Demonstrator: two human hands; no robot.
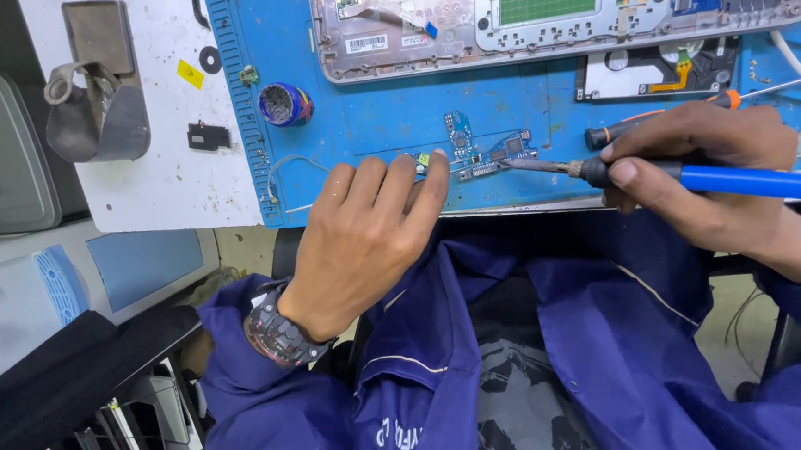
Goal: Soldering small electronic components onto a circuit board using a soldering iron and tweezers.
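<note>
- A small blue circuit board [481, 151] lies on a blue silicone work mat [366, 116], near its front edge, between the person's two hands.
- The left hand [364, 236] rests flat on the mat, fingers together and extended, its fingertips [432, 163] pressing the board's left end; it grasps nothing.
- The right hand [694, 175] is closed around a blue-handled soldering iron [675, 176], its metal tip touching the board's right side.
- An orange-collared black screwdriver [663, 118] lies just behind the right hand.
- An opened silver laptop chassis [554, 7] sits at the mat's far edge.
- A round blue tin [285, 104] stands at the mat's left.
</note>
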